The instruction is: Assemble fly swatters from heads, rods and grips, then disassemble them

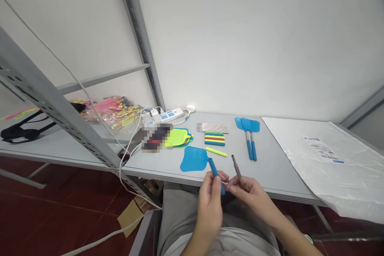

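Left grip [211,192] closed round blue handle [213,167]; right grip [247,192] grasping metal rod [237,167], both at near edge of tabletop [273,172]. Blue mesh head [194,159] lies left of handle; blue swatters [247,137] farther off, right

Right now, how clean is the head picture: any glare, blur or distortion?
Head view: even light on the wall; sheen on the plastic sheet; label print unreadable; a pixelated patch covers something dark beside the yellow mesh; the shelf post leans, probably lens distortion; the blue handle in the left hand and metal tube in the right hand look fairly clear.
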`<state>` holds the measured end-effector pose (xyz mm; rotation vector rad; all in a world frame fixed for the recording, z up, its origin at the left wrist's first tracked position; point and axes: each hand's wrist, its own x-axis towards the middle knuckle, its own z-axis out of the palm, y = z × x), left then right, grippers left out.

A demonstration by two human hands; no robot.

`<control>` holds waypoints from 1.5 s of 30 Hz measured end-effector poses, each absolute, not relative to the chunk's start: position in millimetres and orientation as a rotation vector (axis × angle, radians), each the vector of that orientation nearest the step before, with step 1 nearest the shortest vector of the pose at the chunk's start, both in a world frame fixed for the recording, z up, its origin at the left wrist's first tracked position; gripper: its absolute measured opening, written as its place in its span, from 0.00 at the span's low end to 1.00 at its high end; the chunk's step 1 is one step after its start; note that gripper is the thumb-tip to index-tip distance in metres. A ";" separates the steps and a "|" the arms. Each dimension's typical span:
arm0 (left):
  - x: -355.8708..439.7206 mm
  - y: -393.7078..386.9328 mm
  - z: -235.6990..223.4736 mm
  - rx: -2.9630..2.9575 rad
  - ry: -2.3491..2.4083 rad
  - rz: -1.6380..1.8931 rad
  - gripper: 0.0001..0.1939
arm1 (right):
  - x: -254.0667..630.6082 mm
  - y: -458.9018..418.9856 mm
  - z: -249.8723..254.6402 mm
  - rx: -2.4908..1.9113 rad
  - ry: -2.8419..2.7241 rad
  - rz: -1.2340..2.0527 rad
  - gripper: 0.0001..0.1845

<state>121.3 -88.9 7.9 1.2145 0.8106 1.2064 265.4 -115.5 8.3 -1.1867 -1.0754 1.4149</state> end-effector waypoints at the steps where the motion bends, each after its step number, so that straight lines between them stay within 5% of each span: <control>1: 119.4 -84.5 7.2 1.155 0.823 1.231 0.16 | 266.4 -113.4 7.0 -1.188 -1.001 1.411 0.18; 8: 97.8 -64.6 5.7 1.397 0.848 1.103 0.18 | 280.2 -108.6 6.1 -1.149 -0.935 1.058 0.26; 22: 86.3 -27.6 -7.7 2.148 0.966 1.040 0.14 | 290.7 -61.4 2.0 -0.936 -0.860 1.172 0.16; 45: 89.7 -20.7 -18.6 2.351 0.927 0.927 0.16 | 300.9 -62.1 -6.3 -0.885 -0.761 1.209 0.15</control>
